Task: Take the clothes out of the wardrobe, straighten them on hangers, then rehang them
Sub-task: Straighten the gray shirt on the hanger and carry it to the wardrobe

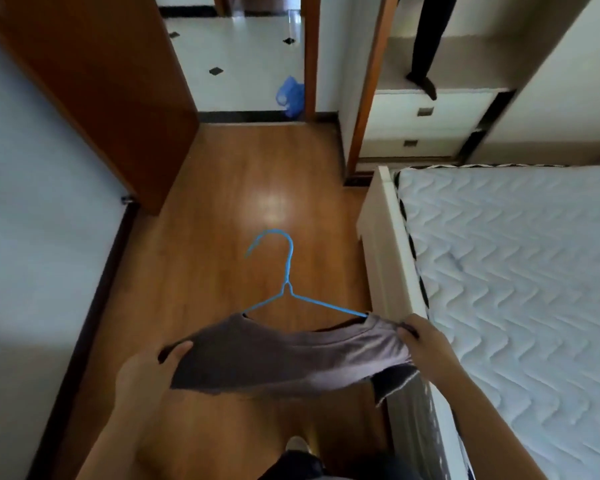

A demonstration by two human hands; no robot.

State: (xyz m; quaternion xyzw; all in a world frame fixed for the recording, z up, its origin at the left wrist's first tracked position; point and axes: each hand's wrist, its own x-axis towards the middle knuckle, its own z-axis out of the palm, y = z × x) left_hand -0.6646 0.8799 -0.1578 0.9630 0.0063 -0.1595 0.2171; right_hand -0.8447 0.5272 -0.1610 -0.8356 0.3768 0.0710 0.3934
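A grey-brown garment (291, 358) is stretched over a blue wire hanger (286, 278), held flat above the wooden floor with the hook pointing away from me. My left hand (149, 372) grips the garment's left end, thumb on top. My right hand (426, 341) pinches its right end by the hanger's tip. The open wardrobe (430, 112) stands at the far right, with a black garment (426, 39) hanging inside above white drawers.
A bed with a quilted white mattress (520, 271) fills the right side, its white frame close to my right hand. A brown open door (94, 81) stands on the left. A blue plastic bag (291, 95) lies in the doorway ahead. Wooden floor (257, 188) stretches ahead.
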